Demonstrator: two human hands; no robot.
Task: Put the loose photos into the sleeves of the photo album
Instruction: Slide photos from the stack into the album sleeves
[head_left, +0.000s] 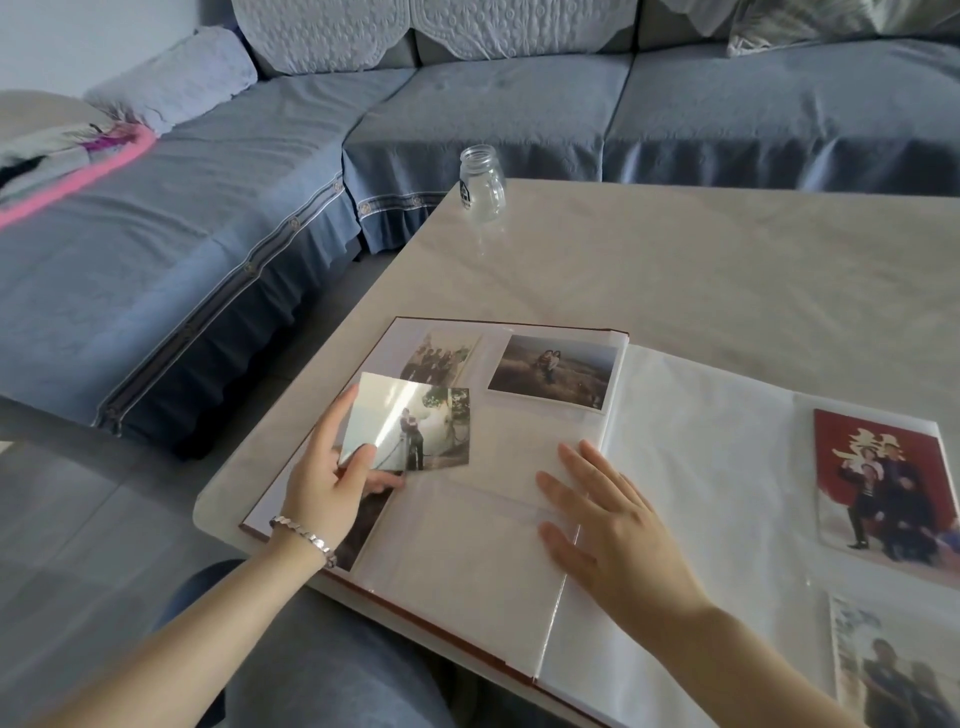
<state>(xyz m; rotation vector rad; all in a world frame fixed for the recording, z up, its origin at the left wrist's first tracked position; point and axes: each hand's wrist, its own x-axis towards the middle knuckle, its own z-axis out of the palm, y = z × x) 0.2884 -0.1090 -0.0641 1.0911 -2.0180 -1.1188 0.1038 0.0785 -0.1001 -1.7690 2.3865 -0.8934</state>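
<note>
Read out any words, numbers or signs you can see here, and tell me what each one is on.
"囍": gold character in the red photo on the album right page, partly hidden by the people pictured.
Glass jar: dark label, too small to read.
Loose photo in the left hand: no text.

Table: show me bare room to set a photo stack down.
Bare stretch: the table right of the glass jar, between its far edge and the album. A thin strip runs left of the album. Nearer is crowded: the left hand holds a photo, the right hand presses the album.
</note>
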